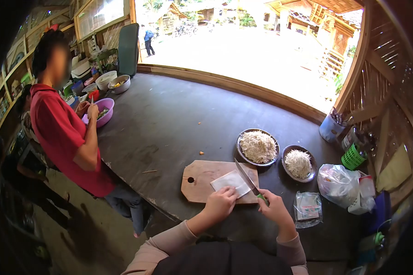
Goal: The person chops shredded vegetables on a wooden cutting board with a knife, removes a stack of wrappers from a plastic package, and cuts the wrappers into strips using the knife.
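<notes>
My right hand [273,206] is closed around the green handle of a kitchen knife [246,176]. Its blade points up and to the left, over the right part of a wooden cutting board [198,178]. With bent fingers, my left hand [220,203] grips and presses down the near edge of a white square sheet [226,180] on the board. Whether it is one sheet or a stack, I cannot tell. Two dark bowls [258,146] [299,164] of pale, thin shreds stand beyond the board and to its right.
A clear plastic packet [308,209] lies right of my right hand, near a plastic bag [338,182] and a green basket [353,157]. At the left, a person in a red shirt [73,133] works over a purple basin [106,111]. A wooden sill [234,90] edges the dark table [170,114].
</notes>
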Available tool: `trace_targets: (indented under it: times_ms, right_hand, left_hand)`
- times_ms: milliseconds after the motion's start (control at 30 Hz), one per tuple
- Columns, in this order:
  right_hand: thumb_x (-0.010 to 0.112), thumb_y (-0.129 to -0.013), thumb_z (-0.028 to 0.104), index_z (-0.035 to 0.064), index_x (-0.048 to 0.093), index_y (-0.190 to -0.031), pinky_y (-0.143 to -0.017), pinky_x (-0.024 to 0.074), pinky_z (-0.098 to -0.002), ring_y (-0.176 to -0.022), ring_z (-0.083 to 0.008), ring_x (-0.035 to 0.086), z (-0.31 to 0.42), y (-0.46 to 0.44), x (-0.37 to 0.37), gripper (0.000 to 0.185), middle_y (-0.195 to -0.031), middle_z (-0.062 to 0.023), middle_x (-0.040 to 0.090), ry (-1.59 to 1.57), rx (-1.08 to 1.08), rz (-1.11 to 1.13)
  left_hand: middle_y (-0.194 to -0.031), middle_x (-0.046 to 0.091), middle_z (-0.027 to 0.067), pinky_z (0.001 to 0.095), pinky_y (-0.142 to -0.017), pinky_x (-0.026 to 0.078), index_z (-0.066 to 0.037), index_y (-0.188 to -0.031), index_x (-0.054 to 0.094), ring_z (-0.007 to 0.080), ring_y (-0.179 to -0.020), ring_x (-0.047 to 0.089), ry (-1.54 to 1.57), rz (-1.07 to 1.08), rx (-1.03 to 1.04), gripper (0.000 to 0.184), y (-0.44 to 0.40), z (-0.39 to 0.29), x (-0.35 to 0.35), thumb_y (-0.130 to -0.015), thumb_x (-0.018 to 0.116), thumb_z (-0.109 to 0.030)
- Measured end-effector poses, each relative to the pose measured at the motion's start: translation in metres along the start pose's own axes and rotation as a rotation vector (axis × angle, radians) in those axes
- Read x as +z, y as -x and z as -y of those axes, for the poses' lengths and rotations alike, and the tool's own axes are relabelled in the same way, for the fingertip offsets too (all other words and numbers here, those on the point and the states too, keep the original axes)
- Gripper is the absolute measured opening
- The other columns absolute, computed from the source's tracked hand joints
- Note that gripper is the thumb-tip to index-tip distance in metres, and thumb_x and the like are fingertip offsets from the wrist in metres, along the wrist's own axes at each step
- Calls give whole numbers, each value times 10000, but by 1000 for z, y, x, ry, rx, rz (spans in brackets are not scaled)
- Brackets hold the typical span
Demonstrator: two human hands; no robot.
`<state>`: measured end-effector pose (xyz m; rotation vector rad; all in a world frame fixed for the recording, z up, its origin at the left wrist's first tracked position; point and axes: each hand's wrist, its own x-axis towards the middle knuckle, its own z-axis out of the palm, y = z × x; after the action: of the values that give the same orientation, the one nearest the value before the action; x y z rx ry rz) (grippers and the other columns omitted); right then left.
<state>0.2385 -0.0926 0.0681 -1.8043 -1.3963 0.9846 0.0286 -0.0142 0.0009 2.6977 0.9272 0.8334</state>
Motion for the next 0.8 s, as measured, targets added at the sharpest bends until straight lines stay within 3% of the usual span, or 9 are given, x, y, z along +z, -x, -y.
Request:
trace_targets:
  times_ms: [33,133,200,233,300,367,467,567,800]
  right_hand:
    - [637,-861,59,-19,612,-1233,-724,538,-363,-873,-327,698,-4,1,3,381,-979,-240,680,-2,1,-1]
    - [607,-858,33,-20,589,-1257,-761,537,-398,-879,-372,679,-20,-1,13,403,-982,-242,666,93,-275,-90]
    - [604,-843,34,4,588,-1285,-766,545,-367,-869,-270,699,-26,-3,17,444,-971,-188,685,183,-482,-161]
    - [604,-843,34,4,588,-1285,-766,545,-367,-869,-270,699,-26,-4,18,444,-971,-188,685,179,-480,-165]
    - [588,-833,19,6,569,-1279,-794,522,-451,-877,-410,638,-28,-4,20,446,-992,-228,630,173,-514,-127]
    - [593,-833,26,16,579,-1268,-781,523,-448,-866,-406,642,-24,-3,18,435,-988,-225,636,161,-495,-116]
    - [604,-831,35,33,604,-1235,-757,526,-442,-831,-395,650,-18,0,16,404,-961,-215,649,141,-450,-102]
    - [622,-823,43,44,639,-1191,-731,530,-434,-783,-384,658,-15,0,14,368,-904,-202,660,124,-409,-120]
    - [666,-810,56,64,692,-1163,-669,528,-405,-688,-343,654,-12,-2,11,354,-814,-190,659,56,-382,-127]
  left_hand:
    - [-1201,680,106,390,-889,537,-84,-1067,715,282,-1114,637,-25,-32,-9,229,-1,-3,3,-858,675,-169]
    - [-1204,673,133,394,-887,536,-73,-1049,718,296,-1094,638,-5,-37,-44,222,-4,-12,-1,-855,677,-172]
    - [-1220,664,149,399,-896,534,-66,-1041,720,309,-1092,636,38,-11,-67,219,-10,-12,-8,-854,676,-170]
    - [-1249,644,160,403,-906,530,-57,-1059,711,318,-1099,629,193,-1,-130,233,-15,-8,-13,-858,666,-166]
    - [-1279,624,170,407,-916,527,-49,-1078,701,327,-1107,623,349,20,-190,247,-28,3,-24,-863,655,-162]
    - [-1329,578,191,435,-978,489,-44,-1129,677,362,-1154,588,278,-230,-154,281,-49,15,-35,-875,632,-155]
    - [-1353,548,204,464,-1027,446,-54,-1185,649,390,-1226,534,187,-289,-72,316,-86,34,-42,-886,615,-152]
    - [-1380,520,216,493,-1056,411,-52,-1204,637,408,-1282,483,225,-169,-89,334,-120,48,-28,-889,606,-156]
    - [-1458,462,175,507,-1052,376,-96,-1260,622,341,-1358,427,-3,-20,-90,376,-134,65,19,-922,544,-240]
